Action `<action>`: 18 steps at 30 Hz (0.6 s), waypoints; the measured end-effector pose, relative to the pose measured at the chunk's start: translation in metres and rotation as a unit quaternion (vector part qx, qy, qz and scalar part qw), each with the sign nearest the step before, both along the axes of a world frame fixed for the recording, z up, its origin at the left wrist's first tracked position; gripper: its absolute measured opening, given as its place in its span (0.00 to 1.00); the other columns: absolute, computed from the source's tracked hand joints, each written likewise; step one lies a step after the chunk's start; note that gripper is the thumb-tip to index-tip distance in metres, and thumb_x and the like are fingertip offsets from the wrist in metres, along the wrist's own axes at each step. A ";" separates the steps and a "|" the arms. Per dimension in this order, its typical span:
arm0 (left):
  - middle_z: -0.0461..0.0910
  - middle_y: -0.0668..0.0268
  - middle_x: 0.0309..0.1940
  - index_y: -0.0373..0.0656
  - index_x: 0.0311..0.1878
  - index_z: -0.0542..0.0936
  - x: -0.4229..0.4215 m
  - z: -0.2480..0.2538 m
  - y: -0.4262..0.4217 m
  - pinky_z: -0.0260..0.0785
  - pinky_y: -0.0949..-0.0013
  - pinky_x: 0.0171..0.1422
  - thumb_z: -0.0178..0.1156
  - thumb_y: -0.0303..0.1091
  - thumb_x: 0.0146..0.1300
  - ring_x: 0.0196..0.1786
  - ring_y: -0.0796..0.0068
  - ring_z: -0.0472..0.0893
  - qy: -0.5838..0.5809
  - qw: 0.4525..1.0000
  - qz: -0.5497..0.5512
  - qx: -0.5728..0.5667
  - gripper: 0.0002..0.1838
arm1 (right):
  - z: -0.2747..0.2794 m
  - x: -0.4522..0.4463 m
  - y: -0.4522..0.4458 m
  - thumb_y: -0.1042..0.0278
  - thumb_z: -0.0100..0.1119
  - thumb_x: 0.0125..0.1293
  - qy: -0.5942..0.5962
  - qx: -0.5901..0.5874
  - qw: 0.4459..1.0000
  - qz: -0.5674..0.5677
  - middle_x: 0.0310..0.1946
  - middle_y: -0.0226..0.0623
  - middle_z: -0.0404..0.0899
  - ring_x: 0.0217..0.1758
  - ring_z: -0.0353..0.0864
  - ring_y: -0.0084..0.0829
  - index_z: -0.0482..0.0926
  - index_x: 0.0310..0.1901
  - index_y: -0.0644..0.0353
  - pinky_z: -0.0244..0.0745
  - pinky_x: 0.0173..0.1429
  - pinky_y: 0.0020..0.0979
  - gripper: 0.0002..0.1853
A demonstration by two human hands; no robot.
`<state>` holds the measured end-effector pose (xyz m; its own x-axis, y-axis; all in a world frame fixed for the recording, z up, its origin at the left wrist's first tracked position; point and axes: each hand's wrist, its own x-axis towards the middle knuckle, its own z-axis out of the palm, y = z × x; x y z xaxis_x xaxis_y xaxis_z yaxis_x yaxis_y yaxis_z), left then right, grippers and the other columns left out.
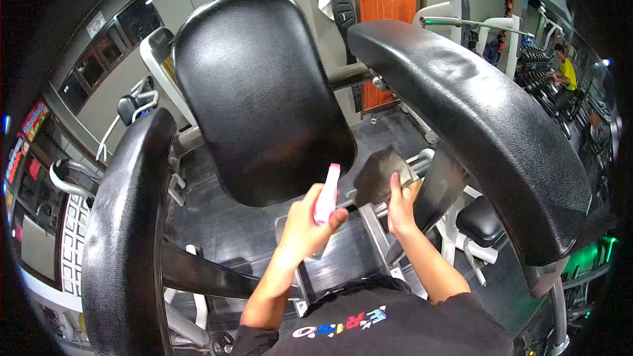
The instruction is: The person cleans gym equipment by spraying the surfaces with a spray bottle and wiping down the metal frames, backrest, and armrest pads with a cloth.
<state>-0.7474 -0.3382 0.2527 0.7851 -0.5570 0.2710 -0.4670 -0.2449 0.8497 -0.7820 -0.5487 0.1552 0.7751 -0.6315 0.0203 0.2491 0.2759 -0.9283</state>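
Note:
My left hand [306,221] is wrapped round a white and pink bottle [327,201], whose pink tip points up and away from me. Just beyond it is the lower edge of a large black padded backrest [264,86]. To the right, my right hand [399,207] holds a dark grey cloth [379,175], with the thumb raised in front of it. What the fingers do behind the cloth is partly hidden. The cloth hangs above the metal frame of the machine.
Long black pads flank me at the left [122,244] and right [488,105]. A small black seat [479,221] is at lower right. Bags [339,6] hang by an orange door [386,26]. A person in yellow [567,74] is near the dumbbell racks.

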 end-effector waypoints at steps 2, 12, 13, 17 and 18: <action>0.80 0.58 0.26 0.40 0.48 0.75 0.006 0.022 -0.017 0.72 0.66 0.39 0.68 0.52 0.59 0.31 0.68 0.81 -0.030 1.000 0.003 0.008 0.26 | -0.014 0.007 -0.007 0.46 0.49 0.75 -0.010 -0.012 1.000 0.026 0.60 0.40 0.73 0.63 0.69 0.28 0.69 0.62 0.70 0.60 0.68 0.30 0.30; 0.79 0.53 0.22 0.39 0.37 0.72 0.025 0.050 -0.044 0.73 0.62 0.35 0.68 0.53 0.59 0.28 0.57 0.84 -0.101 0.991 0.063 0.057 0.25 | -0.059 -0.003 -0.009 0.53 0.43 0.78 0.015 -0.045 0.997 0.063 0.65 0.42 0.69 0.69 0.64 0.33 0.65 0.67 0.68 0.54 0.73 0.32 0.27; 0.79 0.54 0.22 0.39 0.36 0.72 0.028 0.047 -0.041 0.73 0.62 0.35 0.68 0.52 0.59 0.28 0.57 0.83 -0.086 0.993 0.069 0.047 0.24 | -0.062 -0.004 -0.011 0.53 0.43 0.78 0.020 -0.027 0.997 0.068 0.65 0.42 0.69 0.69 0.64 0.33 0.65 0.67 0.67 0.54 0.72 0.32 0.27; 0.81 0.67 0.27 0.38 0.49 0.77 0.040 0.040 -0.024 0.73 0.70 0.38 0.67 0.45 0.62 0.29 0.74 0.82 -0.007 0.996 0.035 -0.083 0.21 | -0.060 0.008 -0.017 0.53 0.43 0.78 0.013 -0.066 0.997 0.038 0.64 0.41 0.71 0.68 0.66 0.33 0.66 0.66 0.67 0.57 0.71 0.30 0.27; 0.80 0.68 0.29 0.37 0.50 0.77 0.045 0.036 -0.018 0.75 0.70 0.39 0.65 0.43 0.65 0.31 0.76 0.82 0.011 0.988 0.023 -0.153 0.20 | -0.058 0.014 -0.017 0.53 0.43 0.78 0.010 -0.066 0.997 0.035 0.64 0.41 0.71 0.68 0.66 0.33 0.66 0.66 0.67 0.57 0.71 0.30 0.27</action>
<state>-0.7025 -0.3560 0.2883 0.8153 -0.4152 0.4036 -0.4417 0.0047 0.8971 -0.7677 -0.5656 0.0975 0.8180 -0.5691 0.0840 0.2154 0.1676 -0.9620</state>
